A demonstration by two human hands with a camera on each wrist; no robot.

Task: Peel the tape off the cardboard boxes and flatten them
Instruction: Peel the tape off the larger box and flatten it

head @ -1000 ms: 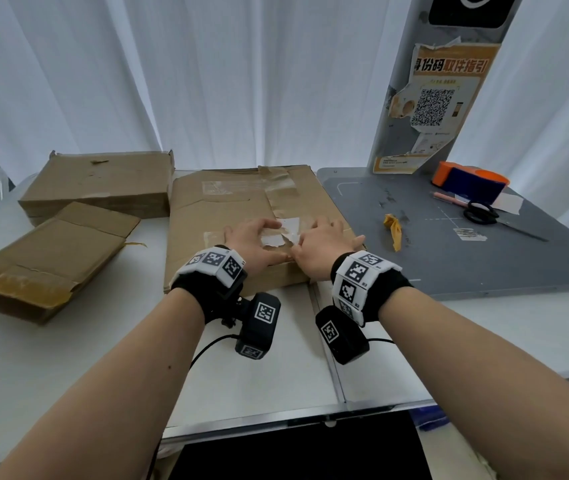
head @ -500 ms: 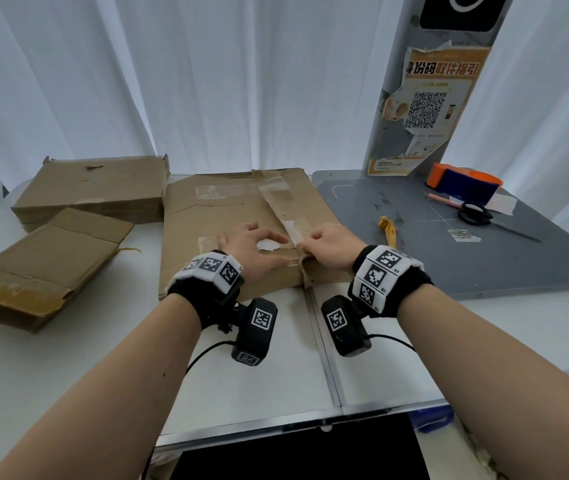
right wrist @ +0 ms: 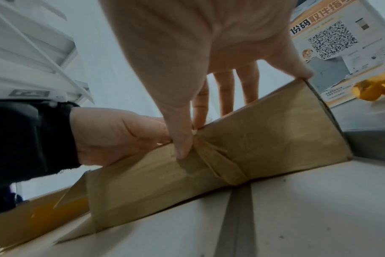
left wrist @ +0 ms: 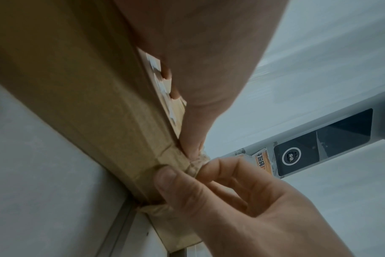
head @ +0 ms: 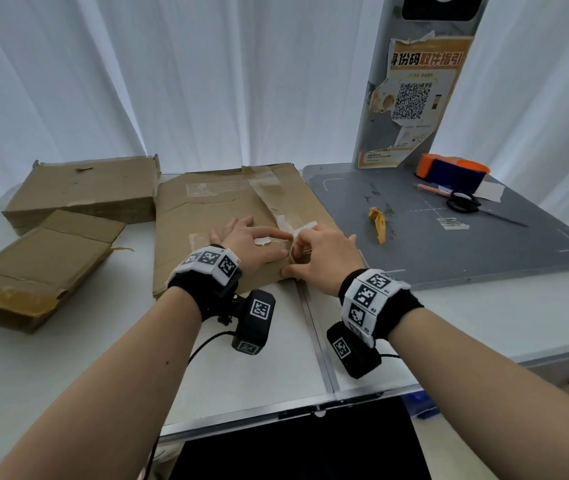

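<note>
Two hands have slid to the box's near edge, left hand pressing flat, right hand fingers pinching crumpled tape, so peeling can start.

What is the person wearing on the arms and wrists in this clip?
Both forearms are bare, with no sleeves. Each wrist has a black band wrapped by white panels printed with black square markers. A black camera block carrying the same kind of marker hangs under each wrist, and a thin black cable trails from the left one.

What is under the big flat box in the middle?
The flat box lies on the white table; its right edge sits beside the grey mat. Whatever is right beneath the cardboard is covered.
</note>
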